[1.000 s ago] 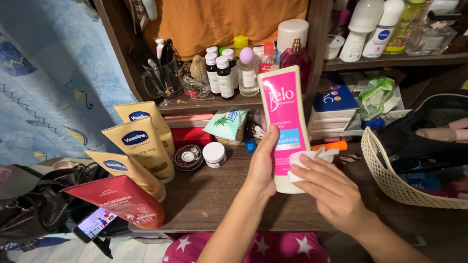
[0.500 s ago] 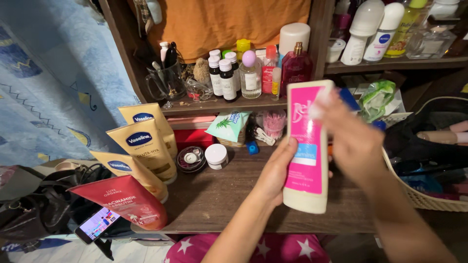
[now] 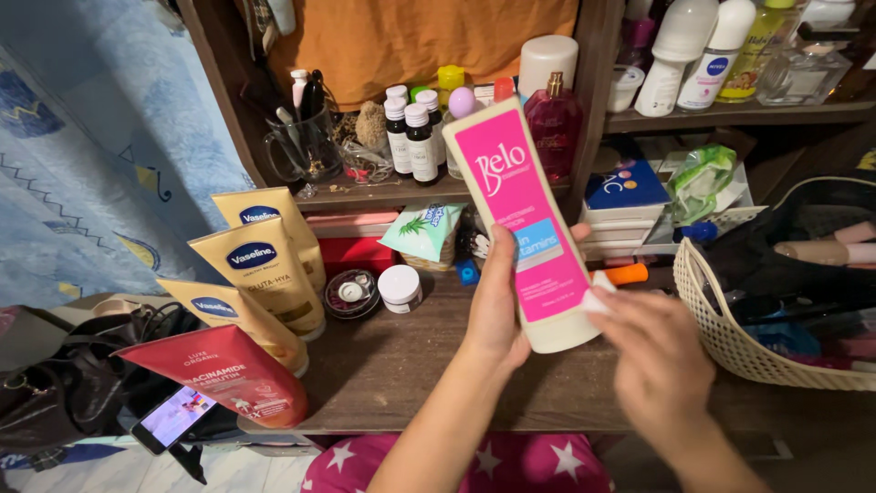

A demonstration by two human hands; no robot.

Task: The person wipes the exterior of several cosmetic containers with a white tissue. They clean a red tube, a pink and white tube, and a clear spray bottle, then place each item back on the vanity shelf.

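Left hand (image 3: 497, 306) grips pink bottle (image 3: 527, 219) tilted above table (image 3: 401, 365); right hand (image 3: 652, 361) presses white wipe (image 3: 598, 303) to its lower edge.

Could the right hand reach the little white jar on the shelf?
Probably yes. The right hand is busy at the pink lotion bottle, but open shelf wood lies between it and the white jar, though the left hand sits partly between.
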